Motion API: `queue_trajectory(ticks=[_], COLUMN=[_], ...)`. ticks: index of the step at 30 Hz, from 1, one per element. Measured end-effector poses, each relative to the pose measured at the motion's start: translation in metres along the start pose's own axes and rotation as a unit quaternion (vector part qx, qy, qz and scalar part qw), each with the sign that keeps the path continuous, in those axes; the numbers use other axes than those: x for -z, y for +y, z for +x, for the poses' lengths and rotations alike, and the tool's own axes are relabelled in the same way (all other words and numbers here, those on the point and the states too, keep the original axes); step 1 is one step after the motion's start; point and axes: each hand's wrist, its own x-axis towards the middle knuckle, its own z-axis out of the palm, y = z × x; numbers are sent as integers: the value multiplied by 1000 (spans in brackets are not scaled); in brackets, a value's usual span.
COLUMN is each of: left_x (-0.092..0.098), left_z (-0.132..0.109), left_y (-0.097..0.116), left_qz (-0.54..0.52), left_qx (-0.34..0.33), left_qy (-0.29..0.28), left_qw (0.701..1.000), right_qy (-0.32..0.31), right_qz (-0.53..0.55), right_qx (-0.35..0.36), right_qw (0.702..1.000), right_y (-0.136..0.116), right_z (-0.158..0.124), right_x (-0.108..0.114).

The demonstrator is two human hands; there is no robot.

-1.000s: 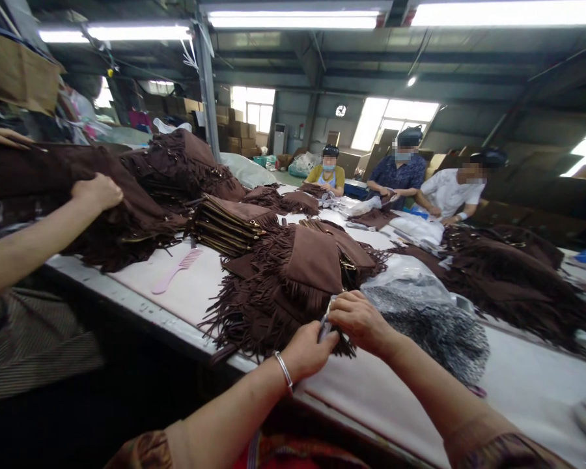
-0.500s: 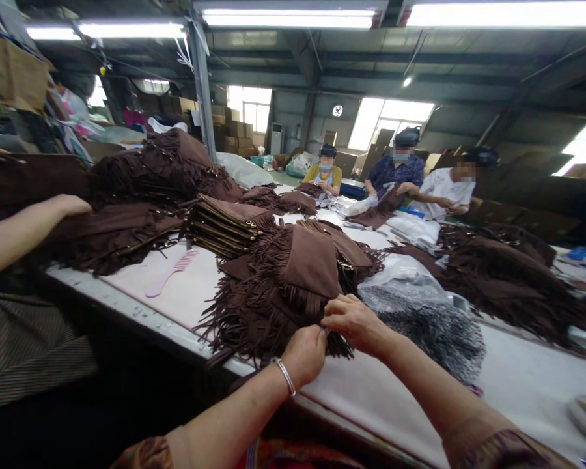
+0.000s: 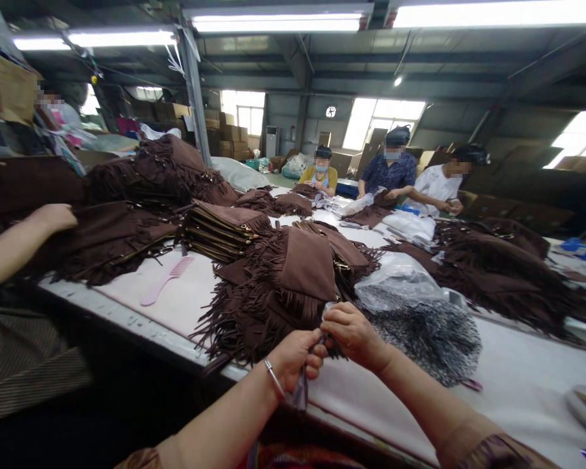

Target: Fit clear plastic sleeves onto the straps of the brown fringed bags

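Observation:
My left hand (image 3: pixel 297 361), with a silver bangle on its wrist, is closed around a thin greyish-brown strip (image 3: pixel 300 394), whose lower end hangs below the fist. My right hand (image 3: pixel 354 332) pinches the upper part of it, where a pale, shiny bit (image 3: pixel 329 309) sticks up past the fingers. What exactly the strip is I cannot make out. Both hands are held together at the table's near edge, just in front of a brown fringed bag (image 3: pixel 307 264) lying on a heap of similar fringed pieces. Right of my hands lies a clear plastic bag (image 3: pixel 405 280) with speckled black-and-white stuff.
A pink comb (image 3: pixel 168 280) lies on the white table (image 3: pixel 122 296). Stacked brown pouches (image 3: pixel 219 231) and fringed piles (image 3: pixel 166 169) stand beyond, with another pile (image 3: pixel 508 280) at right. A co-worker's arm (image 3: pixel 39 228) reaches in from the left; several people work across the table.
My hands have turned and come slightly apart. The strip now shows below my left fist, and a pale bit shows above my right fingers. The view has shifted slightly.

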Motion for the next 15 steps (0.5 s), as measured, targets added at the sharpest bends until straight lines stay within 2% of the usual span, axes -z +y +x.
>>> queue_trajectory(ticks=[4, 7, 10, 12, 14, 15], left_x=[-9, -13, -11, -6, -1, 2], left_z=[4, 6, 10, 14, 19, 23], left_y=[-7, -12, -15, -18, -20, -21], left_qz=[117, 186, 231, 250, 262, 265], left_qx=[-64, -104, -127, -126, -125, -124], left_qy=[86, 143, 162, 174, 183, 183], left_qw=[987, 967, 951, 944, 939, 939], right_qy=[-4, 23, 90, 140, 195, 229], right_qz=[-25, -25, -12, -4, -6, -7], right_qx=[-10, -43, -128, -194, -273, -337], right_qw=[1000, 999, 988, 971, 942, 913], right_y=[-1, -4, -7, -3, 9, 19], right_z=[-7, -18, -40, -61, -85, -98], right_x=[-2, -1, 10, 25, 48, 62])
